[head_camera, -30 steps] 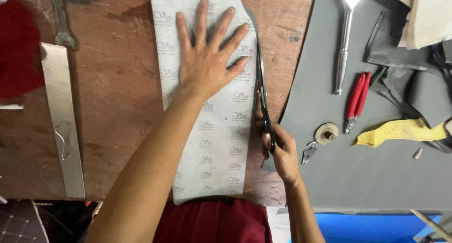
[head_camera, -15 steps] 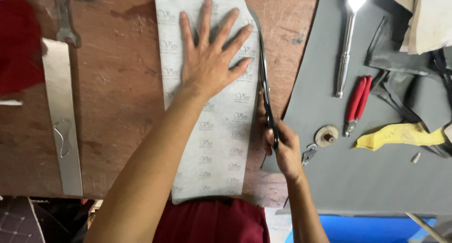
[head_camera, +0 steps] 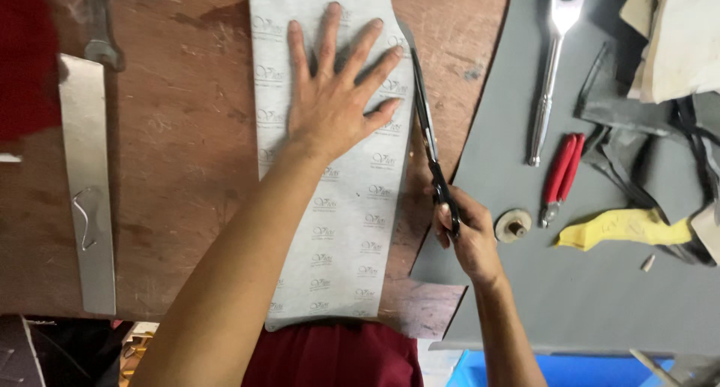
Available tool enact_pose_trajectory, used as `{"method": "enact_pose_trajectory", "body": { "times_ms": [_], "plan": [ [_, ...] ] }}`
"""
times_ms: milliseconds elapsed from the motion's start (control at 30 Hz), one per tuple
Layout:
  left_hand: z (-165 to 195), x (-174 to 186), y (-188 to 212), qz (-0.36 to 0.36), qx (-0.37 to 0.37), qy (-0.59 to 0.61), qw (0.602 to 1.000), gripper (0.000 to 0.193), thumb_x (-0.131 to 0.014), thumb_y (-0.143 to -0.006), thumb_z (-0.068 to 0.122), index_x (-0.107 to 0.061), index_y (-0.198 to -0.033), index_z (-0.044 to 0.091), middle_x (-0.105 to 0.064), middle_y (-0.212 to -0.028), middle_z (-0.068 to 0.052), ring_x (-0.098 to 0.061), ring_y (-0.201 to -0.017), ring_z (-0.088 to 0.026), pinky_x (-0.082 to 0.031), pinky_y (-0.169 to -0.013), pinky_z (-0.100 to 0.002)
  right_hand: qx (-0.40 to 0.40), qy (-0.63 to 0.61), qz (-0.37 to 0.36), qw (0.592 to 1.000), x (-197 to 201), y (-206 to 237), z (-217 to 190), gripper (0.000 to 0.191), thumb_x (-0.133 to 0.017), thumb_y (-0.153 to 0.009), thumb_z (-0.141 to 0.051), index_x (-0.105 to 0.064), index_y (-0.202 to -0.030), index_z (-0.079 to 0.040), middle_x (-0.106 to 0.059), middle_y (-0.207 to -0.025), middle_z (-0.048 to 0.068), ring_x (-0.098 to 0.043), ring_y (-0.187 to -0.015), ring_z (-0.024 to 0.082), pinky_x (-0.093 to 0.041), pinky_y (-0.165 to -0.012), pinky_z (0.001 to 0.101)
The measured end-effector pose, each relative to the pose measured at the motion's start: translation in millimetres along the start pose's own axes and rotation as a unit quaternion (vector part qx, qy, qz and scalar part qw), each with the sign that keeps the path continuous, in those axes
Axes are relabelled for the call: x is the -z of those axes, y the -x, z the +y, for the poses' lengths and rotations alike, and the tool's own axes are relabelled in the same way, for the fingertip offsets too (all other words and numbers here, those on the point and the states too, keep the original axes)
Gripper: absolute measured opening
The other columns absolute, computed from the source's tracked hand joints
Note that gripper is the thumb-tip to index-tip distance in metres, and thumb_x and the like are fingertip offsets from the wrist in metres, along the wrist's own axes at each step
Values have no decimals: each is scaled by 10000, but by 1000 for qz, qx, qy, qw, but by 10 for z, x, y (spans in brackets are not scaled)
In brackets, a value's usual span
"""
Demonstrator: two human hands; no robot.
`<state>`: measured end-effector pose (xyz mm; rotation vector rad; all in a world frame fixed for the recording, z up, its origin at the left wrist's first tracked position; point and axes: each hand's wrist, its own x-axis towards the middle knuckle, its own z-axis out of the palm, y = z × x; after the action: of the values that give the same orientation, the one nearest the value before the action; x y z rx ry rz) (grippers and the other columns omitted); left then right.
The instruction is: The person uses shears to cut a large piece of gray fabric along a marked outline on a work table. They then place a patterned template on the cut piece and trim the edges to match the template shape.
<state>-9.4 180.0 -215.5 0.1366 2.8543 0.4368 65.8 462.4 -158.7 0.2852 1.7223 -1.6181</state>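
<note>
1. Worn brown wood makes up the bench [head_camera: 172,169] under my arms, with a grey sheet of matting [head_camera: 600,282] laid over its 3 o'clock side.
2. My left hand [head_camera: 337,94] lies flat with fingers spread wide, gripping nothing, pressing down a long pale grey strip of patterned sheet material [head_camera: 345,222] that runs from 12 to 6 o'clock.
3. My right hand [head_camera: 465,237] is closed through the handles of black-handled scissors [head_camera: 429,139]; their blades point to 12 o'clock along the strip's right edge, just beside my left fingertips.
4. At 9 o'clock lies a long flat metal bar [head_camera: 88,184].
5. On the matting at 2 o'clock rest a shiny steel ratchet wrench [head_camera: 551,64], red-handled pliers [head_camera: 561,173], a small round disc [head_camera: 514,226] and a yellow scrap [head_camera: 622,228].
</note>
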Motion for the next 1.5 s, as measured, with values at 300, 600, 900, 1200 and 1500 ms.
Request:
{"method": "enact_pose_trajectory", "body": {
  "times_ms": [300, 600, 900, 1200, 1500],
  "plan": [
    [-12, -51, 26, 28, -8, 5, 1000, 740, -304, -979, 784, -311, -1624, 421, -91, -1751, 43, 104, -1561, -411, 82, -1176, -784, -25, 55, -12, 998, 200, -85, -203, 331, -594, -1008, -211, -654, -1231, 26, -492, -649, -8, -445, -539, 89, -343, -483, 255],
    [-29, -106, 47, 84, -7, 4, 996, 862, -458, -963, 777, -356, -1655, 273, -195, -1743, 62, 12, -1578, -385, 43, -1205, -754, -5, 84, -67, 994, 381, -252, -396, 350, -598, -1016, -248, -650, -1221, 32, -516, -653, -17, -457, -531, 85, -351, -481, 248],
    [-99, -93, 34, 94, -28, 14, 995, 872, -448, -948, 802, -374, -1646, 284, -217, -1733, 61, -14, -1579, -390, 21, -1235, -719, -17, 184, -94, 978, 593, -408, -725, 335, -602, -995, -220, -663, -1220, 19, -491, -632, -25, -421, -507, 80, -323, -447, 254],
    [-114, -77, 50, 92, -30, 6, 995, 865, -433, -955, 795, -387, -1645, 275, -226, -1731, 59, -22, -1582, -388, 17, -1233, -721, -21, 207, -115, 971, 686, -544, -872, 320, -597, -996, -195, -670, -1206, 36, -479, -642, -14, -425, -532, 82, -336, -488, 255],
    [-145, -48, 34, 78, -33, 14, 996, 888, -409, -959, 787, -349, -1654, 237, -197, -1741, 47, -15, -1583, -381, 28, -1229, -716, -11, 146, -121, 982, 536, -575, -780, 330, -582, -1004, -184, -653, -1243, 33, -481, -654, -17, -425, -540, 83, -337, -479, 252]
  ]
}}
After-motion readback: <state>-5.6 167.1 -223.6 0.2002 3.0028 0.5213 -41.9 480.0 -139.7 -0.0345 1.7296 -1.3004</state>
